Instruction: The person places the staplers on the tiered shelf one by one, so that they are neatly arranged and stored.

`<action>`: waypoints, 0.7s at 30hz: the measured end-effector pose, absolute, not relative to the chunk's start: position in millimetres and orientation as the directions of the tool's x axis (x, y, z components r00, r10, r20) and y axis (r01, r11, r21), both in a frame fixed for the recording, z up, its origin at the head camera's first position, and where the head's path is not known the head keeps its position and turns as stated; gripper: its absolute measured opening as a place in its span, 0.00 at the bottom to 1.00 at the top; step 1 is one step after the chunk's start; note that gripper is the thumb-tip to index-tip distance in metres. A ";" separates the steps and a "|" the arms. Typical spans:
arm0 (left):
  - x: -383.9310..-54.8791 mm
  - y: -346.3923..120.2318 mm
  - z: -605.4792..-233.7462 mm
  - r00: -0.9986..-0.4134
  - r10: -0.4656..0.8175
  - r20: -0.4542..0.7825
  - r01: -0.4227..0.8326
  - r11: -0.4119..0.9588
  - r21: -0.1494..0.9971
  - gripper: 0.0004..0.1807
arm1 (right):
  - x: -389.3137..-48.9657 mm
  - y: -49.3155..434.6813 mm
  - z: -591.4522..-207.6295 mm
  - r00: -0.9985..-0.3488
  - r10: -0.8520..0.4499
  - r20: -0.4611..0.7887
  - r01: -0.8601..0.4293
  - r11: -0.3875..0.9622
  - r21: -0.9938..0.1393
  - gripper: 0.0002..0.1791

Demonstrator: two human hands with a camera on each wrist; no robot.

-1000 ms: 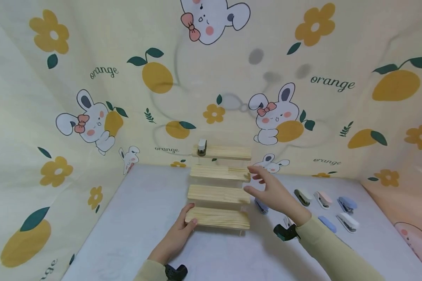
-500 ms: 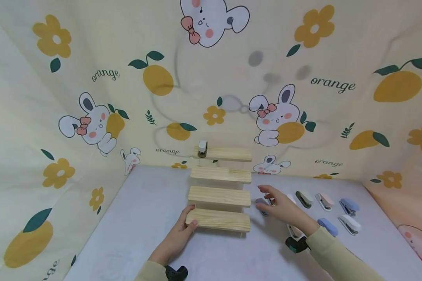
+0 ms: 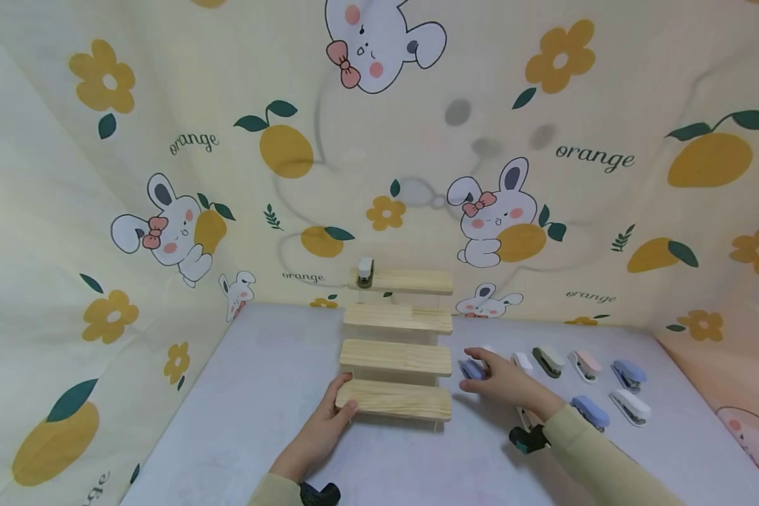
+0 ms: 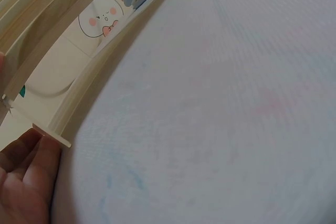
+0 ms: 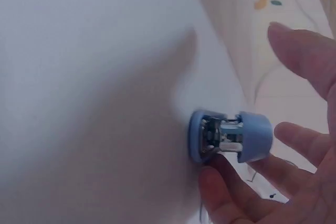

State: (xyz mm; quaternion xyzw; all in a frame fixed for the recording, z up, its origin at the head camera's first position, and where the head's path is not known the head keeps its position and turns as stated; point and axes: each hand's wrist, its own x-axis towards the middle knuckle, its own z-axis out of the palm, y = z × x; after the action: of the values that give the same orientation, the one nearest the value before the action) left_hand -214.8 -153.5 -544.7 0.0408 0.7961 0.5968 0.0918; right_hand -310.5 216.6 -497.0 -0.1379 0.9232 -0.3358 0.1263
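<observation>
In the head view my left hand (image 3: 320, 429) grips the left end of the lowest tier of a stepped wooden display rack (image 3: 395, 399), thumb on top. The left wrist view has those fingers (image 4: 44, 169) right at the rack's foot. Beside the rack's right side, my right hand (image 3: 504, 383) reaches round a blue mini stapler (image 3: 471, 370) standing on the table. In the right wrist view, fingers lie along the far side of this blue stapler (image 5: 255, 137), while the thumb stays apart from it. A white-topped stapler (image 3: 365, 273) stands on the top tier's left end.
Right of my right hand several more mini staplers lie on the table: green-and-white (image 3: 547, 362), pink (image 3: 585, 366), blue (image 3: 629, 375), white (image 3: 630, 407) and another blue one (image 3: 590, 412). My right hand and wrist partly cover others. A patterned cloth (image 3: 411, 154) hangs behind the rack.
My right hand has moved from the rack's upper right edge down and right to the blue stapler, its fingers now around it. My left hand keeps its grip on the rack.
</observation>
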 end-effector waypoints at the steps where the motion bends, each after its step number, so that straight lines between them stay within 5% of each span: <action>1: -214.7 -153.2 -544.8 -0.979 0.176 -0.097 -0.045 0.278 0.960 0.32 | -310.7 216.6 -498.5 -0.929 -0.339 -0.147 -0.168 0.742 -0.649 0.47; 21: -211.1 -150.8 -539.3 -0.978 0.196 -0.065 -0.015 0.246 0.969 0.32 | -311.7 209.8 -506.7 -0.950 -0.263 -0.170 -0.094 0.758 -0.646 0.42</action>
State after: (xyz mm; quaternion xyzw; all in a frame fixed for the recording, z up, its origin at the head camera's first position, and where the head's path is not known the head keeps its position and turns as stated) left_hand -211.1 -150.8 -539.3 0.0578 0.7846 0.6111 0.0865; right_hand -311.7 209.8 -506.7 -0.0960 0.9289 -0.3345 0.1262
